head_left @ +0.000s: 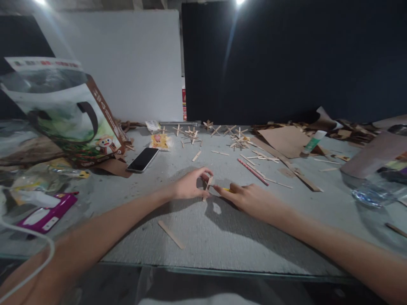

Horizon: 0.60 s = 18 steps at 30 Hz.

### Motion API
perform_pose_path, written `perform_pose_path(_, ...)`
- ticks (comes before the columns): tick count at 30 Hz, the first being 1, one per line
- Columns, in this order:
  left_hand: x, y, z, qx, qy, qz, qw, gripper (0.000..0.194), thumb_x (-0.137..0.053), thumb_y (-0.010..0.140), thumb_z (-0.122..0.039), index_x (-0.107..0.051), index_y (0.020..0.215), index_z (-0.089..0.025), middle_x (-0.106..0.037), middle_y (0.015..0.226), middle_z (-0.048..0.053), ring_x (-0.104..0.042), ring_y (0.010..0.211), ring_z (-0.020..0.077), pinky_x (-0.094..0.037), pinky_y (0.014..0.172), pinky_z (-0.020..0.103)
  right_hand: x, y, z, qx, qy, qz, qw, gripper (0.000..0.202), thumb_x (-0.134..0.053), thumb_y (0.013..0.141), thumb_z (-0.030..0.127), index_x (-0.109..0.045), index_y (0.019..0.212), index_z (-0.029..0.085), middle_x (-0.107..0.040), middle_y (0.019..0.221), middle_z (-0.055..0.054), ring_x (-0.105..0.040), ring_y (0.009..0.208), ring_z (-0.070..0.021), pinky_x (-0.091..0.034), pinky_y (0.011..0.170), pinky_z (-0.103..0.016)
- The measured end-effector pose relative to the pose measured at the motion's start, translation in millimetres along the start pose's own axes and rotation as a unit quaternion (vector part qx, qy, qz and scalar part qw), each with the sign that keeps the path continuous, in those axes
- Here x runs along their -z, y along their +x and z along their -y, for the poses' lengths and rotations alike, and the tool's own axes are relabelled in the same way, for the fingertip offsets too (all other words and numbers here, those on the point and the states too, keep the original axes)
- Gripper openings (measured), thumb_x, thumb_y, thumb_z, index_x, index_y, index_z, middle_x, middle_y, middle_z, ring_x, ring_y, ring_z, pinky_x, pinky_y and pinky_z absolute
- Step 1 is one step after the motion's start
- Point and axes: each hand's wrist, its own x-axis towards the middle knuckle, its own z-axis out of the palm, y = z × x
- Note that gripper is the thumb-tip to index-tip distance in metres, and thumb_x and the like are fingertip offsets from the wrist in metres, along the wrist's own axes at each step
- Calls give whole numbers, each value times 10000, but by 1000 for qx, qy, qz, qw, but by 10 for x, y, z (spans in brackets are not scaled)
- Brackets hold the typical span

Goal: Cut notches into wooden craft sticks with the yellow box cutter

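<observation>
My left hand [191, 184] is closed around a wooden craft stick [208, 184], pinching it between thumb and fingers so it stands steeply tilted near the tabletop. From the right, my right hand [246, 197] is wrapped around a slim yellow tool [227, 189] that looks like a utility knife. Its tip points at the stick and is close to it; whether they touch I cannot tell. Most of the tool is hidden in the palm. Nearer the table's front edge lies a loose craft stick [171, 234].
Behind my hands are a phone [143, 160], a striped pencil [252, 171], joined stick shapes [192, 135] and cardboard [282, 142] with a glue stick [315, 142]. At left stand a large printed bag [73, 123] and a purple device [47, 214]; a clear cup [370, 195] lies right.
</observation>
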Motion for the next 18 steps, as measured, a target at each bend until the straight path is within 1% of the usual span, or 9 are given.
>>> perform_pose_path(1,-19,-12,0,8,-39,1,999,646,-842,736,-256,-561,1317,-216,-749,972,34,-724,962,233,-523,883,352,-1,0,-13,0,4,-11,1000,569,-477,984,79,-403,1534,207,-679,1022,-94,-601,566,-136,-213,534,-291)
perform_pose_path(3,-59,-35,-3,17,-92,-5,996,636,-789,788,-235,-510,1360,-215,-715,766,-31,-710,747,187,-512,742,298,-2,-1,-35,-6,25,-39,999,544,-486,1009,118,-411,1540,210,-665,1003,-83,-613,607,-142,-229,541,-285)
perform_pose_path(5,-95,-53,-19,19,-99,-33,994,631,-757,815,-221,-500,1392,-212,-692,681,-55,-681,666,168,-490,685,271,-10,-1,-47,-23,58,-70,996,512,-484,1041,174,-423,1547,217,-656,988,-71,-620,643,-149,-261,552,-277)
perform_pose_path(8,-131,-75,-75,31,-69,-88,993,635,-721,832,-192,-530,1437,-204,-729,695,-40,-689,680,165,-506,704,266,-44,-4,-50,-45,99,-108,988,504,-479,1054,200,-445,1556,239,-653,1006,-67,-611,659,-144,-316,567,-265)
perform_pose_path(12,-153,-91,-143,43,-43,-143,988,693,-745,849,-229,-517,1502,-197,-788,776,-4,-733,751,192,-560,812,308,-100,-7,-42,-53,135,-144,979,534,-444,1054,183,-448,1581,271,-656,1057,-86,-614,686,-146,-401,593,-255)
perform_pose_path(13,-159,-93,-145,43,-40,-156,986,677,-757,850,-244,-535,1487,-192,-804,818,13,-745,780,201,-567,841,321,-110,-9,-40,-56,145,-151,976,537,-430,1057,182,-446,1586,276,-657,1063,-89,-617,691,-147,-424,605,-257)
perform_pose_path(15,-174,-95,-134,41,-39,-178,982,585,-771,851,-261,-605,1408,-187,-822,902,45,-764,828,215,-580,871,337,-124,-13,-38,-65,162,-159,972,542,-408,1061,184,-441,1593,280,-660,1074,-94,-623,697,-150,-462,630,-267)
perform_pose_path(18,-192,-97,-103,36,-42,-198,979,422,-768,866,-279,-677,1269,-195,-825,955,62,-778,847,222,-603,844,337,-132,-20,-41,-77,181,-160,967,565,-407,1057,185,-410,1612,286,-664,1096,-105,-632,705,-154,-492,652,-276)
